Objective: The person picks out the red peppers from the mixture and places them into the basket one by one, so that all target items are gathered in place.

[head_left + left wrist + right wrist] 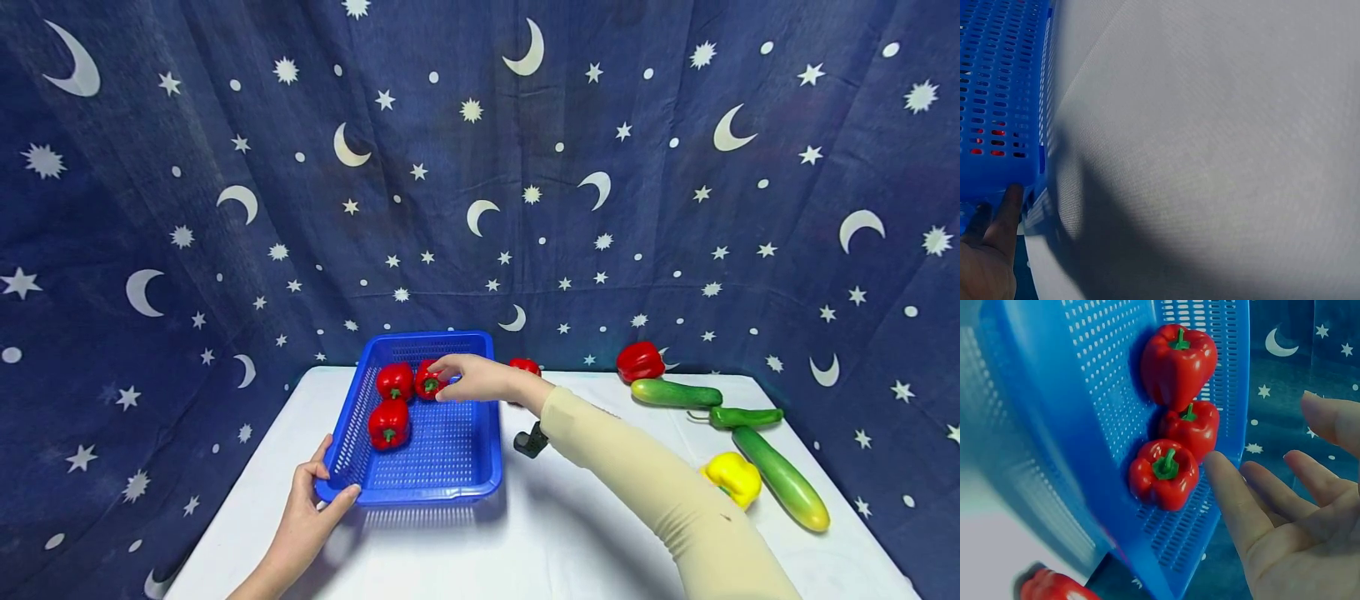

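Note:
A blue plastic basket [442, 467] with perforated sides stands on the white table. Inside it lie three red bell peppers: one at the front left [388, 423], one behind that [395, 381], and one at the back [429, 382], partly covered by my right hand. My left hand [300, 508] grips the basket's near left corner, its thumb on the front rim and its fingers on the left side. Over the basket's back right part hovers my right hand [478, 377], fingers spread and loosely bent, with nothing held, as the right wrist view also shows.
Right of the basket, another red bell pepper [525, 365] shows behind my right wrist. Farther right lie a red bell pepper [640, 362], two cucumbers [675, 392] [782, 481], a long green pepper [745, 417] and a yellow bell pepper [737, 477]. A starry blue curtain [450, 183] hangs behind.

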`<state>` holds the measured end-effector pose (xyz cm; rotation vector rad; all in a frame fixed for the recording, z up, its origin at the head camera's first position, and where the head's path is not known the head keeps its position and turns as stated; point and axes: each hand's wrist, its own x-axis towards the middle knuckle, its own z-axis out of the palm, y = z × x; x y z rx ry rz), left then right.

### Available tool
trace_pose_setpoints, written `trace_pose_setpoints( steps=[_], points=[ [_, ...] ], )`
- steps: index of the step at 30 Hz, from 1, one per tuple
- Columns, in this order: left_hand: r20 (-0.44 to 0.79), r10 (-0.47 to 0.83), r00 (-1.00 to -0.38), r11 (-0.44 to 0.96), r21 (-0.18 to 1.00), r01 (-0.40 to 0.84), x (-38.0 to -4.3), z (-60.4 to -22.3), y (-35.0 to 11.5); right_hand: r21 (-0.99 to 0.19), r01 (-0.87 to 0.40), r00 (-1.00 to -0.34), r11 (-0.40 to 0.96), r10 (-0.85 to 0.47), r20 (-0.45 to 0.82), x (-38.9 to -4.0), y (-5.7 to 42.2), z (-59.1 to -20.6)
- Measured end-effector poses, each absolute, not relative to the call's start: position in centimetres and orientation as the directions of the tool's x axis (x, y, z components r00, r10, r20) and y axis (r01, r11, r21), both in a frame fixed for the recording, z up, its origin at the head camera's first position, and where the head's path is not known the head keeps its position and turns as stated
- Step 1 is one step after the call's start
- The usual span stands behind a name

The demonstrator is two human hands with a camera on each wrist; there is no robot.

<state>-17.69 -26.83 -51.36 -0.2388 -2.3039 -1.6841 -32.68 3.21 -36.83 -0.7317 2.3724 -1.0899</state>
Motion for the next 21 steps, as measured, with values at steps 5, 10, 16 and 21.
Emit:
trace_pose_setpoints(
  steps=[5,10,16,21],
  points=[
    [0.314,-0.030,-0.949,0.291,0.911,0.292,-17.8,-51.4,-26.8,-0.792,-0.312,-0.765,0.525,-0.633,-0.119,-32.1,4.8,-36.9],
    [0.305,-0.031,-0.952,0.293,0.913,0.283,-17.7,-51.6,-26.8,-0.773,-0.334,-0.778,0.539,-0.620,-0.096,-31.6,6.5,-37.0],
    [0.290,-0.032,-0.957,0.300,0.916,0.267,-17.6,-51.5,-27.0,-0.760,-0.368,-0.799,0.536,-0.600,-0.037,-30.9,8.8,-37.3],
    [0.315,-0.027,-0.949,0.294,0.910,0.293,-17.7,-51.6,-27.1,-0.750,-0.399,-0.818,0.528,-0.575,0.030,-30.6,10.5,-37.4]
  ],
)
